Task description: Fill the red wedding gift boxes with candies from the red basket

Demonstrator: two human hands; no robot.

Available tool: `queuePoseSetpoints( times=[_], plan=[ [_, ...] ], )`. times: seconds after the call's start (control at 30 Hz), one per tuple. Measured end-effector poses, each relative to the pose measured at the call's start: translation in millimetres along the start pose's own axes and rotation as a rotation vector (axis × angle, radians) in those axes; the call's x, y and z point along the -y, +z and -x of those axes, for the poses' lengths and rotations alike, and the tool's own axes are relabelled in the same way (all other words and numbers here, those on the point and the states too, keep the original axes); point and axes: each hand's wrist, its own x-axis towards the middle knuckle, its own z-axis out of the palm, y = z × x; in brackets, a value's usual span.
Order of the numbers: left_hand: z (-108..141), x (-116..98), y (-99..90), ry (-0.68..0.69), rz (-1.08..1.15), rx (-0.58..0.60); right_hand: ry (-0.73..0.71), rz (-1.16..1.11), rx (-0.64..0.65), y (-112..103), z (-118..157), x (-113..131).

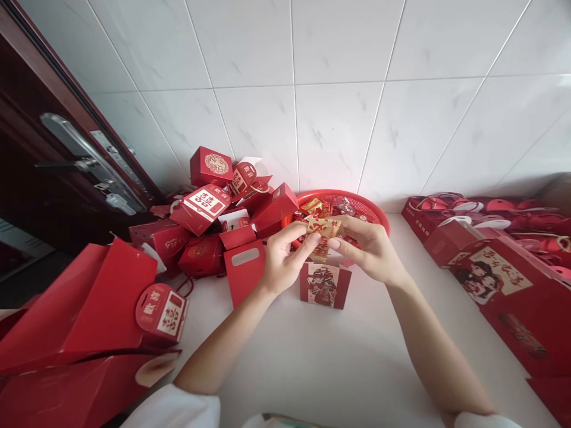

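Between my two hands is a small gold packet with red characters (322, 229), held up above a small red box (324, 285). My left hand (285, 252) pinches the packet's left side with thumb and fingers. On its right side, the thumb and fingers of my right hand (368, 246) close on it too. The red box stands upright on the white surface, a printed picture on its front; its top is partly hidden by the packet and my hands. Just behind sits a red plastic basket (382, 221) holding wrapped sweets (343, 207), partly covered by my hands.
Red gift boxes (203, 208) lie in a heap to the left, with larger red boxes (84, 309) nearer me. Along the right edge stand rows of red boxes (499, 279) with handles. A tiled wall (334, 131) rises behind; a dark door (66, 148) is at far left.
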Motion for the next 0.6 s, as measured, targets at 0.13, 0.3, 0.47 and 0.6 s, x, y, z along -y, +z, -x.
queuePoseSetpoints(
  times=[0.13, 0.3, 0.47, 0.6],
  plan=[
    [1.9, -2.1, 3.2, -0.075, 0.064, -0.018, 0.015, 0.038, -0.060, 7.3, 0.1, -1.6],
    [2.5, -4.0, 5.9, -0.157, 0.096, -0.019, -0.011, 0.139, -0.090, 11.5, 1.0, 1.1],
    [4.6, -4.7, 7.8, -0.188, 0.061, -0.052, -0.028, 0.170, -0.055, 14.7, 1.7, 1.2],
    [6.1, -3.3, 9.7, -0.171, 0.016, -0.056, -0.023, 0.148, -0.062, 15.3, 0.7, -2.0]
  ],
)
